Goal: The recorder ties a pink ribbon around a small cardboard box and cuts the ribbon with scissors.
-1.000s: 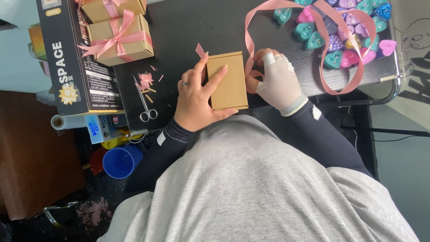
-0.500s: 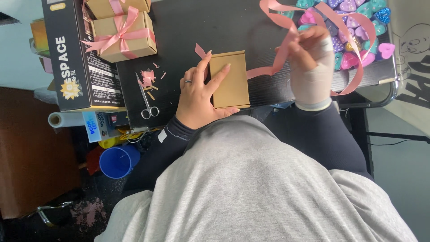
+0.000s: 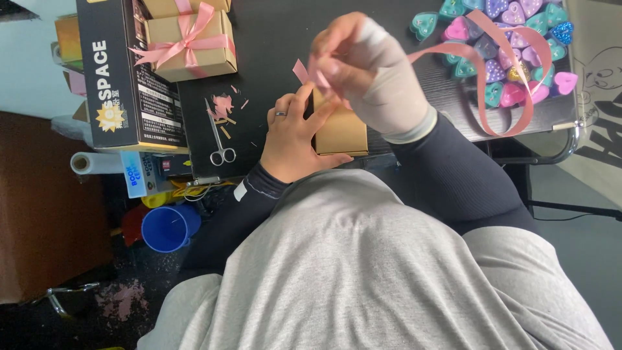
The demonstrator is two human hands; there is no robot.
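Observation:
My left hand, a ring on one finger, rests flat on a small brown cardboard box on the black table. Raised above that box, my right hand, in a pale glove, pinches a pink ribbon. The ribbon loops away to the right over a pile of heart-shaped boxes in teal, pink and purple. A short ribbon end sticks out left of my fingers.
Two brown boxes tied with pink bows lie in a black carton at the left. Scissors and pink ribbon scraps lie beside it. A blue cup and a paper roll sit below the table edge.
My right hand has left the box's right side and risen over it, pulling the pink ribbon up and to the left. My left hand stays on the box.

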